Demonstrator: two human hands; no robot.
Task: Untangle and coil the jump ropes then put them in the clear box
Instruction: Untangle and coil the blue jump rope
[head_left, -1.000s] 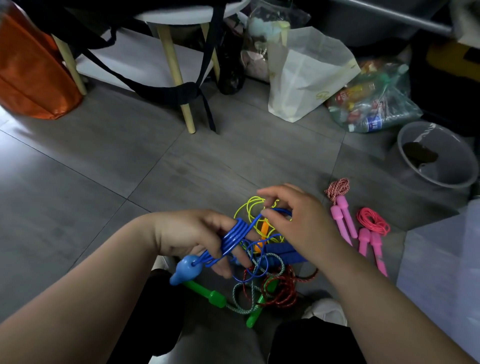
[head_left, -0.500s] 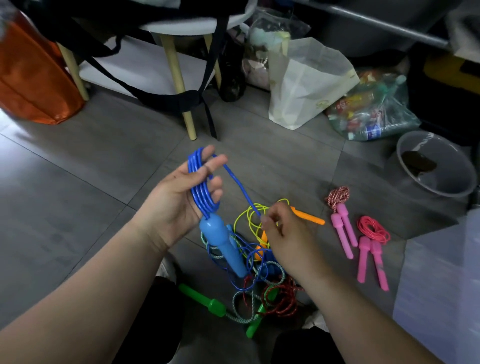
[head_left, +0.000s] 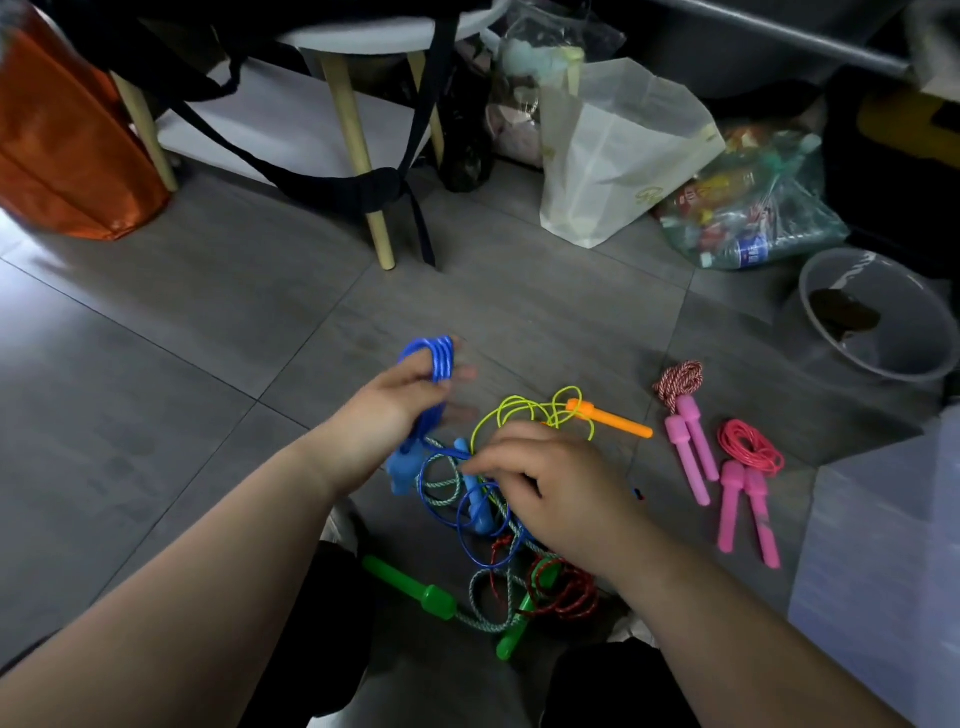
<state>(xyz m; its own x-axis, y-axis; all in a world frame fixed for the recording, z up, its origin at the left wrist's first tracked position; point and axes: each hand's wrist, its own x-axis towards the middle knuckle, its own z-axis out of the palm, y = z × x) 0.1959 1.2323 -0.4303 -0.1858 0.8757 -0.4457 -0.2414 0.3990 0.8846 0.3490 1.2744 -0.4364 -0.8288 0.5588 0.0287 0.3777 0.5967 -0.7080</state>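
Your left hand (head_left: 387, 410) sits just left of the frame's centre, its fingers wrapped through several loops of the blue jump rope (head_left: 435, 364), so the coil stands up over your knuckles. One blue handle (head_left: 404, 465) hangs below that hand, against the wrist side. Your right hand (head_left: 550, 483) is lower and to the right, knuckles up, over the tangle on the grey tiled floor (head_left: 208, 312). Its fingers are curled together near a strand of the blue rope; it looks like a pinch, though the back of the hand hides the fingertips, so you cannot be sure.

Under and below the right hand lies the knot of ropes. Blue loops (head_left: 467, 519) cross a second blue handle and a green-and-white braided rope (head_left: 488, 592) whose two green handles (head_left: 415, 590) point toward the bottom centre. A red cord (head_left: 566, 592) curls beside them. Above the right hand, the thin yellow rope (head_left: 519, 410) spreads loose, with its orange handle (head_left: 610, 418) pointing right.

To the right of centre, apart from the tangle, two ropes lie coiled already: a red-and-white one with pink handles (head_left: 693, 447), and a pink one (head_left: 748, 447) with its own pink handles (head_left: 748, 509). The clear box (head_left: 883, 545) fills the lower right edge of the frame, and no rope can be seen in the part that shows.
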